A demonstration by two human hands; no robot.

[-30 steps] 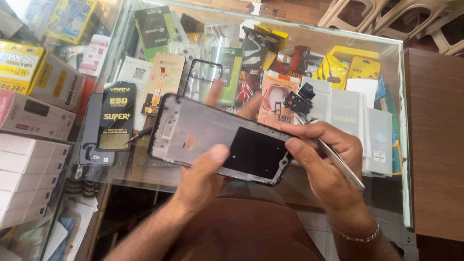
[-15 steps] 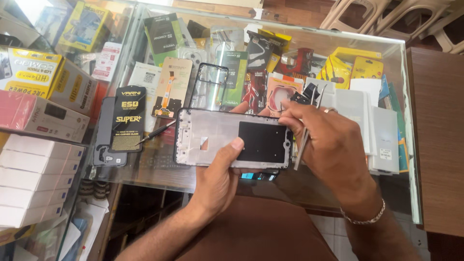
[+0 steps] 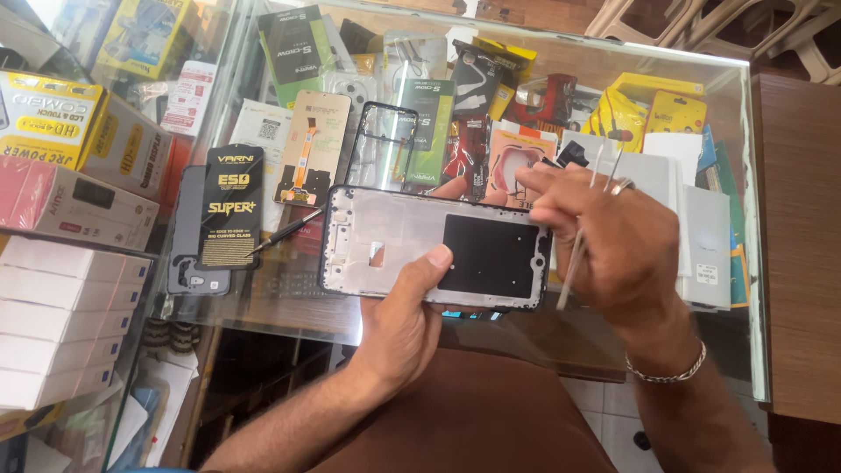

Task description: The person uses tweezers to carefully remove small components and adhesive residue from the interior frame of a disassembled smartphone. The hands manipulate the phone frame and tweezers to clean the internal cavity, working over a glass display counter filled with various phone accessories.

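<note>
A phone middle frame (image 3: pixel 434 248), silver-grey with a black rectangular pad on its right half, is held flat and face-up above the glass counter (image 3: pixel 745 263), in front of the body. Its long axis runs left to right across the view, tilted slightly down toward the right; the end with the small cut-outs points left, the padded end points right. The left hand (image 3: pixel 405 324) is closed on the frame from below, thumb pressed on the near long edge at about mid-length, fingers hidden underneath. The right hand (image 3: pixel 604 250) is at the frame's right short end, touching or just over its far corner; contact cannot be told exactly. Metal tweezers (image 3: pixel 585 229) are pinched in the right hand, their length roughly upright in the view, crossing the frame's axis, lower tip just past the right edge. The right hand is thus nearer the padded end, the left nearer the middle. A second dark frame (image 3: pixel 381 144) and a thin screwdriver (image 3: pixel 285 232) lie on the glass beyond, apart from both hands.
</note>
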